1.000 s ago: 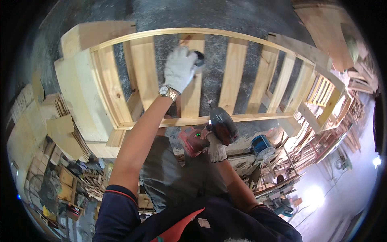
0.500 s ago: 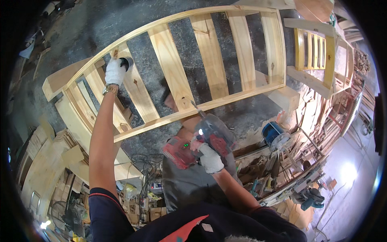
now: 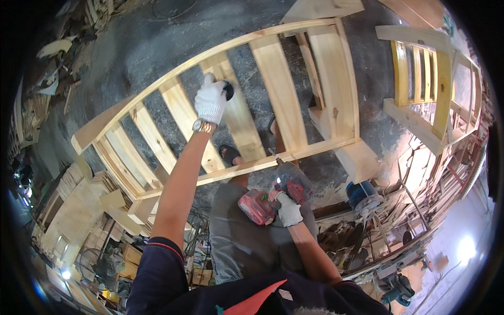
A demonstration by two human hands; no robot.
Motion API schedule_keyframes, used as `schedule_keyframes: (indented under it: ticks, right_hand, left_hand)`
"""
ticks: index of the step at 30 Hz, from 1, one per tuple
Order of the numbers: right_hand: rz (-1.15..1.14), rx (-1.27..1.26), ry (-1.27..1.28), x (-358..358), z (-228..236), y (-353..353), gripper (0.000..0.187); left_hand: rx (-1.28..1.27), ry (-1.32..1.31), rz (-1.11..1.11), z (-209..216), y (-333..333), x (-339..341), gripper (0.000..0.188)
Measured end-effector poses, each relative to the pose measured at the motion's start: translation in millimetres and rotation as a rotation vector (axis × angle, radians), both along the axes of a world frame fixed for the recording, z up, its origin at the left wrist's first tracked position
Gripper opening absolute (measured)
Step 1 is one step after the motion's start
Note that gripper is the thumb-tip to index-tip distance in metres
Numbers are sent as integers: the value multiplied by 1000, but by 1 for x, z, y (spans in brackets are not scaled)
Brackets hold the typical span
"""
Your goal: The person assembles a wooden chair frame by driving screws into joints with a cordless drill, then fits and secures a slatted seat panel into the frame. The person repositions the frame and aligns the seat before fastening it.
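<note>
A pale wooden slatted frame [image 3: 215, 176], with two long rails and several cross slats, lies in front of me. My left hand [image 3: 211, 101], in a white knitted glove, is over a slat [image 3: 239, 118] toward the far rail. Its fingers are closed on a round black object [image 3: 228, 90] whose kind I cannot make out. My right hand [image 3: 289, 211], also gloved, grips a red and black cordless drill [image 3: 296, 184] on the near side. The drill's light is lit, and its bit points toward the near rail; whether it touches the wood I cannot tell.
Wooden blocks [image 3: 359, 161] stand under the frame's ends. A yellowish slatted piece [image 3: 443, 94] and a blue drum-shaped thing [image 3: 362, 197] are to the right. My sandalled foot [image 3: 229, 155] shows beneath the frame. Boards and offcuts [image 3: 68, 215] crowd the left.
My left hand has moved right along the frame to another slat, still with the black object. The drill has moved slightly right and nearer to me, and the whole view has shifted.
</note>
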State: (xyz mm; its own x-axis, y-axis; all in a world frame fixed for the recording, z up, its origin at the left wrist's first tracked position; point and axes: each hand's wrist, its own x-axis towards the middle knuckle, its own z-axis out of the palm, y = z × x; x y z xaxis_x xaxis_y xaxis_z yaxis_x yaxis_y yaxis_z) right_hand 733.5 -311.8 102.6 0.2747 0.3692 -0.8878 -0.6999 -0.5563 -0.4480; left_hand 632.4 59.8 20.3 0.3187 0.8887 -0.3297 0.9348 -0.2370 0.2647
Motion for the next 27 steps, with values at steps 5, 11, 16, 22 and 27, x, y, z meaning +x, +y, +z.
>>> schedule_keyframes:
  ticks: [5,11,16,22,27]
  right_hand:
    - [-78,-26,158,67,0,9,22]
    - [-246,58,261,94,-1,28,22]
    - [-273,102,347,90,-15,18,24]
    - [-199,87,174,87,-13,20,11]
    - [-131,220,275,94,-23,66,22]
  left_hand:
    - [27,103,-18,8,2,27,17]
    - [31,42,-130,30,8,27,19]
    - [130,0,-183,53,9,29,17]
    - [-50,-235,237,101,-9,71,15]
    - [-740,-1035,733,82,-39,155,12]
